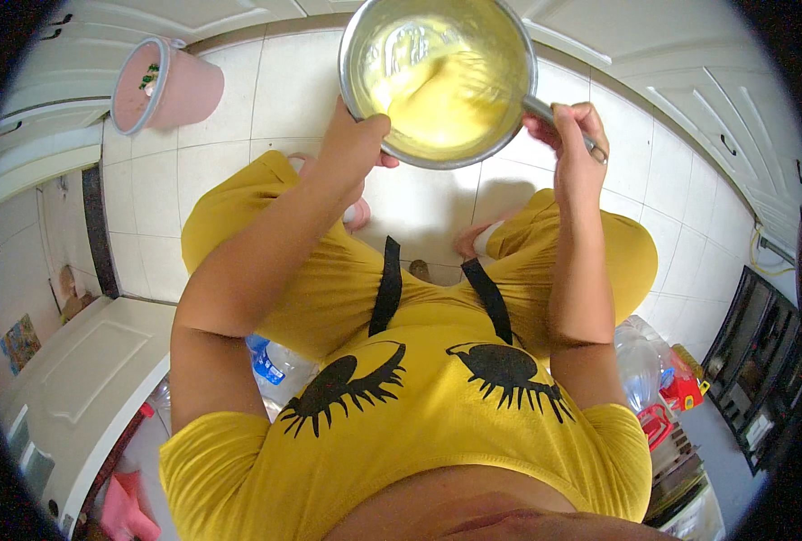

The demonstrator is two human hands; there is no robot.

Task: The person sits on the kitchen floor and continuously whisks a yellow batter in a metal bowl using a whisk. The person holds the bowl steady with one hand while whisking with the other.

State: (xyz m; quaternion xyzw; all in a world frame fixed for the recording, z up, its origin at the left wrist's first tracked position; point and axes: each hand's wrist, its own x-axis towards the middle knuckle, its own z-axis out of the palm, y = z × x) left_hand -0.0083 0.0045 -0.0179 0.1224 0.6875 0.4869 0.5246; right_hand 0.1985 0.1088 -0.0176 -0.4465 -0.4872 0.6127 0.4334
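At the top of the view a round metal bowl point(438, 164) is tilted toward me above the floor. Thick pale-yellow batter or cream point(428, 115) lies inside, with smears up the inner wall. My left hand point(367, 138) grips the near left rim, its thumb over the edge. In my right hand point(576, 135) is the metal handle point(541, 110) of what looks like a whisk, crossing the bowl's right rim; a hanging loop shows at its end. Blurred wires point(478, 74) in the yellow mixture appear to belong to it.
A pink bin point(188, 84) stands at the upper left by white cabinets point(712, 101). My bent knees flank the tiled floor point(428, 196). Clear plastic bottles point(637, 365) sit behind my right side, near a black rack point(752, 365). A white door panel point(103, 345) is at left.
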